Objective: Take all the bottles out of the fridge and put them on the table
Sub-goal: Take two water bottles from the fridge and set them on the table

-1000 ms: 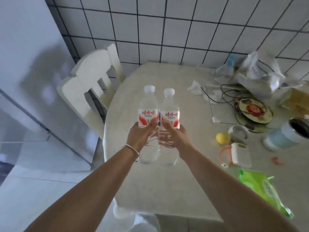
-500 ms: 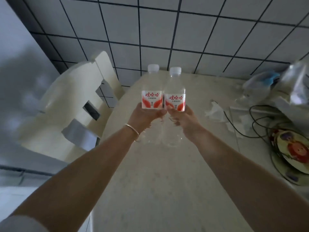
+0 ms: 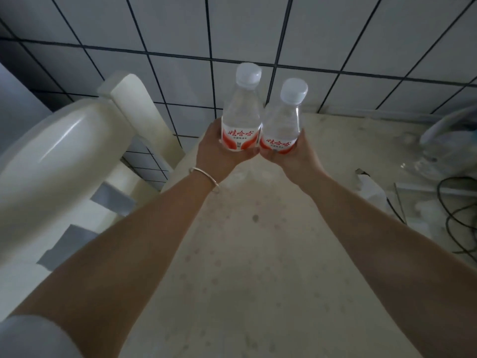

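Observation:
Two clear water bottles with white caps and red-and-white labels are held side by side over the far part of the table. My left hand, with a thin bracelet on the wrist, grips the left bottle around its lower half. My right hand grips the right bottle the same way. Both bottles stand upright and touch each other at the shoulders. Their lower ends are hidden behind my hands, so I cannot tell whether they rest on the table. The fridge is out of view.
A white chair stands against the table's left side, its back near the tiled wall. At the right edge lie black cables, crumpled paper and a clear plastic bag.
Both hands have carried the bottles forward toward the far end of the table near the wall. The view has closed in, and the clutter at the right has slid mostly out of frame.

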Available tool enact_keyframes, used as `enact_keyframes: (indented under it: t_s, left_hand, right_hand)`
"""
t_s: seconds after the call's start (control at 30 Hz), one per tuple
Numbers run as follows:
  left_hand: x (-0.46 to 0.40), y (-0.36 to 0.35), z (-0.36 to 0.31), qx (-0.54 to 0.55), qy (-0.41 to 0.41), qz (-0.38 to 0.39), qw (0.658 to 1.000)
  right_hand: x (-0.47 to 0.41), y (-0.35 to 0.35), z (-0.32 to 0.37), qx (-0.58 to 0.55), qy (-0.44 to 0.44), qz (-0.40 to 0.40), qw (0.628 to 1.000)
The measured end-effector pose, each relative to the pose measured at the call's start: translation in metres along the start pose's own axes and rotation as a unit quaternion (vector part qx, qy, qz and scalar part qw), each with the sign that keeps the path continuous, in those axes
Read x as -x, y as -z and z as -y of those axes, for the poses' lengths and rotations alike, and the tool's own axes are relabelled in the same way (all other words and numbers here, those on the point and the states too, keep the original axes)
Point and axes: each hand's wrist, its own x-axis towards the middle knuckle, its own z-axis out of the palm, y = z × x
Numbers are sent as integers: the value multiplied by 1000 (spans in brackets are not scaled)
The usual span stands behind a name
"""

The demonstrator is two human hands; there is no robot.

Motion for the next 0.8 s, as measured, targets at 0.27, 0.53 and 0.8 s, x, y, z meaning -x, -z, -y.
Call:
enact_keyframes:
  t_s: [0.27,0.53,0.8]
  left_hand:
    - [-15,-2,16,-20,-12,-8,1000]
    - [-17,4,4,-111,-4,45,993]
    - [48,32,-24,-144,48,-19,988]
  right_hand:
    - [-13,-3,-1,36,9,-17,999]
    - [-3,-3,5,80,-28,-8,996]
    - [60,-1,24,151,-90,-17,984]
